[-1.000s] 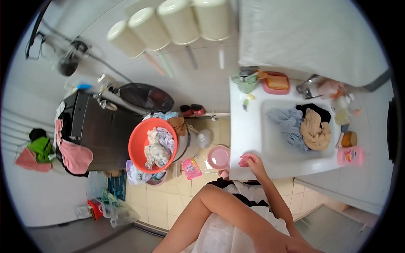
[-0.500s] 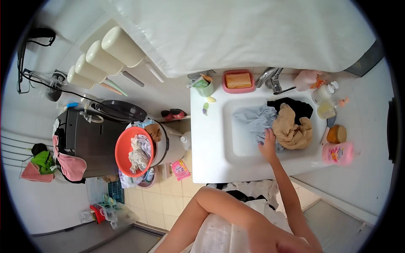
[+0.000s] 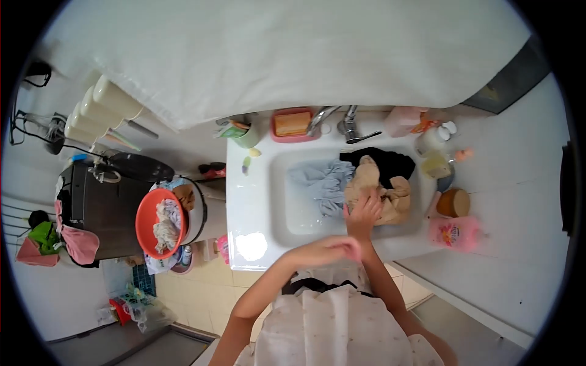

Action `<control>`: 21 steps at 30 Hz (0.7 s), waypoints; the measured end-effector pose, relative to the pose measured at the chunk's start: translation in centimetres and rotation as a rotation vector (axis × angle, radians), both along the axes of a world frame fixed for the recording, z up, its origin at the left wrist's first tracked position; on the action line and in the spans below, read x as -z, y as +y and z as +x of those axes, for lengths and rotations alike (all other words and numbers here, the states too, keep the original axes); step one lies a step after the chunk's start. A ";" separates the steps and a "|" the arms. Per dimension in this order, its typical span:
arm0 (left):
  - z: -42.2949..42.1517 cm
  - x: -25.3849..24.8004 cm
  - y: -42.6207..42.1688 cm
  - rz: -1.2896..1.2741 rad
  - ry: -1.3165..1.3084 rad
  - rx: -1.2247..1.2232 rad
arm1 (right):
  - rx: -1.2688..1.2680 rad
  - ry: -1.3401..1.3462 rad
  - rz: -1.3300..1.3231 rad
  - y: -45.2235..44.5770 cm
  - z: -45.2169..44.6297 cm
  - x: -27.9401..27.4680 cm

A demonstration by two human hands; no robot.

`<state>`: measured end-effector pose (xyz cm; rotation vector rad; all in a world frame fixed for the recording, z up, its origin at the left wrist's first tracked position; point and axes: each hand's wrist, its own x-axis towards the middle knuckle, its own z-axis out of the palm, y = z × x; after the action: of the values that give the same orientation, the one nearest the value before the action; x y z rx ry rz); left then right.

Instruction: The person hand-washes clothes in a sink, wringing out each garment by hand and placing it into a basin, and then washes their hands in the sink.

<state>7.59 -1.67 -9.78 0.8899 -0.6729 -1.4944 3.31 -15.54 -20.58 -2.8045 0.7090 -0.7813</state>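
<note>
My right hand point(image 3: 365, 208) lies on the tan garment point(image 3: 398, 198) in the washbasin point(image 3: 278, 201), its fingers stretched out over the cloth. My left hand point(image 3: 332, 248) is in front of the basin, over the right forearm; its fingers are smeared by motion, with a pinkish blur at their tips. A light blue garment point(image 3: 329, 183) lies in the water left of the tan one. Behind them a black garment point(image 3: 387, 161) is bunched up.
A faucet point(image 3: 351, 126) and a pink soap dish point(image 3: 274, 135) stand behind the basin. Several bottles, including a pink bottle point(image 3: 453, 233), and an amber jar point(image 3: 453, 202) line its right side. A red-orange basin of clothes point(image 3: 141, 229) stands left.
My right hand has moved from the light blue garment onto the tan one. My left hand has come into view over the right forearm. The whole view has shifted, with the basin further left.
</note>
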 end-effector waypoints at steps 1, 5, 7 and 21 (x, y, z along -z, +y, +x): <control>0.4 2.9 0.5 0.051 -0.109 -0.072 | 0.089 0.046 0.022 -1.0 0.0 -0.3; 0.7 8.8 2.9 0.452 -0.095 -0.367 | 0.074 0.171 0.182 -3.7 -0.2 1.5; 0.6 9.9 4.2 0.514 -0.083 -0.418 | 0.000 0.153 0.243 -4.4 0.4 1.7; 0.1 10.8 5.1 0.508 -0.442 -0.671 | -0.362 -0.116 1.249 2.4 1.8 -7.2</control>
<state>7.74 3.44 -20.60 1.6745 -0.2414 -0.8612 5.09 -13.17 -13.34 -1.6430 0.4021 -0.2443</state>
